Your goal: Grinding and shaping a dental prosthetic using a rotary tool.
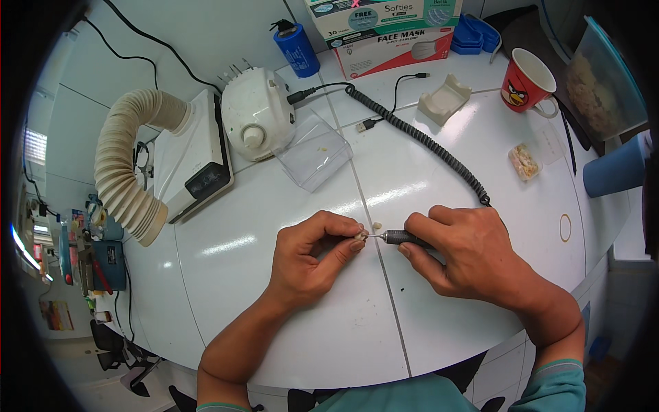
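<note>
Over the middle of the white tabletop, my left hand [305, 257] pinches a small cream-coloured, tooth-like piece [360, 235] between thumb and fingertips. The fingers hide much of it. My right hand [463, 257] is closed round a dark rotary handpiece [403, 237], its thin metal bur pointing left and meeting the piece or nearly so; I cannot tell if they touch. Just beyond the fingertips lies another small cream piece [377, 225]. A coiled black cord [439, 143] runs from the handpiece to a white rounded control unit [255, 113] with a knob.
At the left stand a white box-shaped unit [182, 151] and its ribbed hose [113, 158]. A clear plastic tray [316, 161] lies beyond my left hand. Face-mask boxes [395, 51], a blue can [297, 51], a red mug [525, 82] and a small box of pieces [524, 162] stand farther back.
</note>
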{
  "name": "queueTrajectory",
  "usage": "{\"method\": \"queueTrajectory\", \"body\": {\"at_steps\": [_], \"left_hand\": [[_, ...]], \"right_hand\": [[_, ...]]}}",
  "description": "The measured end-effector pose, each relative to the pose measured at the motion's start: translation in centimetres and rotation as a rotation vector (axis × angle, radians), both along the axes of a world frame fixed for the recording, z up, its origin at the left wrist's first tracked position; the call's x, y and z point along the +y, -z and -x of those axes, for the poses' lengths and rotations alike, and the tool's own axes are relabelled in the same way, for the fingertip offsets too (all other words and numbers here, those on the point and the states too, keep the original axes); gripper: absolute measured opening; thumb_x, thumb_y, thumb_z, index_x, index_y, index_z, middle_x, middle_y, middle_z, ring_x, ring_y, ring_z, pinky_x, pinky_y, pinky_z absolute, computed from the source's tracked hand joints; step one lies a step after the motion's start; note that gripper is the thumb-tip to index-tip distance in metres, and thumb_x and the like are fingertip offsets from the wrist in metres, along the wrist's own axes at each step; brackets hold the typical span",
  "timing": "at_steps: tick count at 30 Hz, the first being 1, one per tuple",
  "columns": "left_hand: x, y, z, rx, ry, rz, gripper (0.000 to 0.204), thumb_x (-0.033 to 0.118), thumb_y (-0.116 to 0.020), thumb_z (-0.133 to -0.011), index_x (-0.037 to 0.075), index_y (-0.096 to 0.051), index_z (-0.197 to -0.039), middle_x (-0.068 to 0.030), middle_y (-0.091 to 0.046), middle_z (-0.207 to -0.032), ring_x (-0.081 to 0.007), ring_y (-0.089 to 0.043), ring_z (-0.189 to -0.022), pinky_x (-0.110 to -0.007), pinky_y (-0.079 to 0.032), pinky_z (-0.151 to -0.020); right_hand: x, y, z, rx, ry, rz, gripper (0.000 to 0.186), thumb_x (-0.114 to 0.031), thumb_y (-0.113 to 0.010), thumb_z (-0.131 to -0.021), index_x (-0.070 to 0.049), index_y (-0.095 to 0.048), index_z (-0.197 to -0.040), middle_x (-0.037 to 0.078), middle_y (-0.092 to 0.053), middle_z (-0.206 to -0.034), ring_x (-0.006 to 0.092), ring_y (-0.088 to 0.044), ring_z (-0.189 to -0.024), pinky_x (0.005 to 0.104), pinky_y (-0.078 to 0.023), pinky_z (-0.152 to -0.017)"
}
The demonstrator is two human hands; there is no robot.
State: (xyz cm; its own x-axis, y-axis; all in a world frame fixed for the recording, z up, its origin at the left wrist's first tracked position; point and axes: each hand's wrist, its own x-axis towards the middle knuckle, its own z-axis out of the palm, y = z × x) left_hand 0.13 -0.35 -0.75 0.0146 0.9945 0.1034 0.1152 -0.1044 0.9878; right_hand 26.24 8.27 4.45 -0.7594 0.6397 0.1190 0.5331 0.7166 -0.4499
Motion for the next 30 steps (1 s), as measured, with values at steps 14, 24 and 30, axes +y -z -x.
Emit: {"method": "queueTrajectory", "body": {"at_steps": [14, 24, 30], "left_hand": [[-0.07, -0.31, -0.03, -0.012, -0.009, 0.049, 0.013, -0.005, -0.078, -0.101, -0.005, -0.075, -0.114, -0.0115, -0.081, -0.109, -0.0153, -0.077, -0.103, -0.029, -0.061, -0.094], [-0.07, -0.37, -0.05, 0.003, -0.003, 0.049, 0.013, -0.004, -0.078, -0.101, -0.005, -0.075, -0.114, -0.0113, -0.081, -0.109, -0.0154, -0.077, -0.102, -0.029, -0.062, -0.094], [-0.12, -0.37, -0.09, 0.021, -0.011, 0.050, 0.014, -0.004, -0.078, -0.101, -0.005, -0.075, -0.114, -0.0113, -0.081, -0.109, -0.0156, -0.077, -0.101, -0.030, -0.062, -0.093]], "right_hand": [[0.00, -0.17, -0.06, -0.012, 0.004, 0.013, 0.020, -0.032, -0.075, -0.103, -0.012, -0.072, -0.103, 0.008, -0.063, -0.069, 0.0311, -0.065, -0.054, 0.0447, -0.047, -0.048], [-0.02, -0.11, -0.07, -0.011, -0.005, 0.017, 0.020, -0.032, -0.076, -0.102, -0.012, -0.072, -0.103, 0.008, -0.062, -0.069, 0.0310, -0.065, -0.054, 0.0451, -0.046, -0.047], [-0.09, -0.17, -0.07, -0.014, -0.001, 0.020, 0.020, -0.031, -0.076, -0.102, -0.012, -0.072, -0.103, 0.008, -0.062, -0.068, 0.0311, -0.065, -0.055, 0.0451, -0.046, -0.048]]}}
